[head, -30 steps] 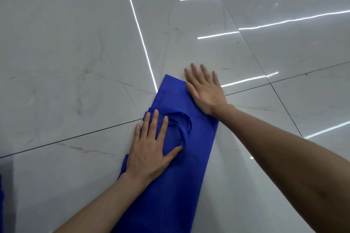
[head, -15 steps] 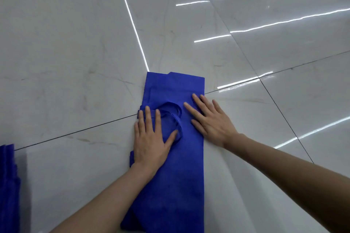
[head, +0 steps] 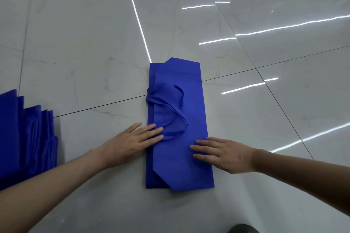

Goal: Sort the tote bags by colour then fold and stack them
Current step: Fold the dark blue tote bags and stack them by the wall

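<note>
We see the blue tote bag [head: 189, 104] folded into a long narrow strip on the tiled floor [head: 85, 43], its handles [head: 171, 100] looped across the upper middle. Our left hand [head: 130, 143] lies flat over the strip's left edge, fingers straight, half on the tile. Our right hand [head: 225, 154] presses flat across the right edge, fingers spread, gripping nothing. A pile of blue bags [head: 22, 134] sits well apart at the far left. Glossy tile stretches beyond the strip's far edge and to its right.
</note>
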{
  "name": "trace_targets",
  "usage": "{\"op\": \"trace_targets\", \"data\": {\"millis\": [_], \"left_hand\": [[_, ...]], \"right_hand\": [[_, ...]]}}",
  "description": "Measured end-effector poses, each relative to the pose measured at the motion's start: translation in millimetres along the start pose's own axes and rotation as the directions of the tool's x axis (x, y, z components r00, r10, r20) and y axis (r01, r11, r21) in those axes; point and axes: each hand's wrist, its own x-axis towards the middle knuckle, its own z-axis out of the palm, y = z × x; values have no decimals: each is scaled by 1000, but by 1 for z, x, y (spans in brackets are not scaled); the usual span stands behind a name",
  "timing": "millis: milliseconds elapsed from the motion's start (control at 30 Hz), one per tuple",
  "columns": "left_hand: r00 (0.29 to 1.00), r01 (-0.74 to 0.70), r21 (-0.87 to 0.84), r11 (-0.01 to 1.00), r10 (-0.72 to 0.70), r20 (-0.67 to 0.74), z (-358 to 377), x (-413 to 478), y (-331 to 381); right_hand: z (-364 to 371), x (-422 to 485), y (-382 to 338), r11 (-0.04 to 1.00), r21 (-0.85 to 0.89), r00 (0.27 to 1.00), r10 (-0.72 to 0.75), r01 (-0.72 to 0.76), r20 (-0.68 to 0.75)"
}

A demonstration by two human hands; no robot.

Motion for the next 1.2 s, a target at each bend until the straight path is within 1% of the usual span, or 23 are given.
{"op": "trace_targets", "data": {"millis": [133, 233, 300, 333, 433, 533, 567, 633, 700, 733, 767, 800, 833, 867, 900, 933, 967, 1000, 1033, 1067, 1100, 1167, 1200], "left_hand": [[993, 59, -177, 982, -40, 109, 15, -5, 12], [993, 46, -195, 980, -24, 113, 13, 4, 14], [993, 81, -217, 973, -60, 101, 13, 10, 17], [991, 115, -273, 955, -93, 91, 13, 14, 20], [983, 184, -509, 841, -166, 82, 12, 28, 31], [982, 190, -607, 772, -153, 113, 3, 37, 29], [982, 191, -626, 756, -136, 134, -3, 38, 26], [976, 194, -611, 768, -89, 197, -14, 39, 18], [968, 188, -607, 772, -43, 246, -19, 39, 9], [967, 187, -638, 747, -27, 252, -21, 38, 6], [964, 211, -687, 695, -33, 263, -26, 36, 5], [959, 257, -753, 606, -67, 274, -30, 33, 5], [955, 294, -820, 491, -123, 269, -33, 31, 5], [947, 314, -873, 374, -193, 258, -34, 30, 6], [930, 321, -906, 275, -271, 248, -38, 30, 8], [906, 322, -926, 195, -346, 243, -40, 32, 9], [879, 305, -946, 112, -415, 234, -41, 34, 9], [843, 282, -960, 3, -478, 246, -39, 36, 6], [797, 251, -961, -120, -538, 275, -37, 38, 3], [766, 229, -948, -220, -560, 315, -32, 40, -2], [769, 221, -941, -256, -548, 330, -30, 40, -6], [794, 225, -948, -225, -521, 312, -25, 42, -8], [785, 216, -954, -209, -543, 297, -24, 44, -8]], "right_hand": [[-2, 0, 3, 981, 72, 979, 174, -182, 107], [-3, -1, 8, 966, 185, 967, 143, -183, 209], [-3, -1, 9, 969, 179, 968, 131, -171, 215], [-2, 0, 8, 967, 177, 966, 144, -183, 214], [-1, 3, 4, 946, 223, 964, 197, -234, 178], [-7, 3, 12, 912, 270, 949, 282, -310, 138], [-10, 4, 17, 928, 228, 955, 285, -296, 79], [-19, 8, 30, 971, 75, 974, 228, -226, -18], [-32, 16, 39, 982, 3, 980, 187, -187, -68], [-37, 21, 43, 983, 18, 981, 184, -183, -67], [-39, 26, 47, 984, 39, 983, 178, -176, -48], [-37, 29, 51, 981, 76, 984, 179, -180, 12], [-35, 32, 52, 971, 127, 977, 194, -205, 88], [-32, 34, 52, 945, 209, 966, 229, -251, 124], [-28, 35, 51, 891, 325, 948, 296, -318, 117], [-31, 37, 48, 779, 488, 908, 413, -394, 74], [-36, 40, 43, 594, 671, 832, 551, -443, 62], [-41, 44, 40, 393, 816, 758, 648, -423, 81], [-46, 49, 38, 218, 900, 695, 709, -377, 119], [-50, 54, 38, 98, 934, 639, 753, -343, 155], [-55, 59, 37, 7, 951, 594, 782, -310, 188], [-62, 71, 42, -102, 963, 497, 840, -249, 218], [-64, 76, 46, -141, 964, 449, 863, -227, 232]]}}
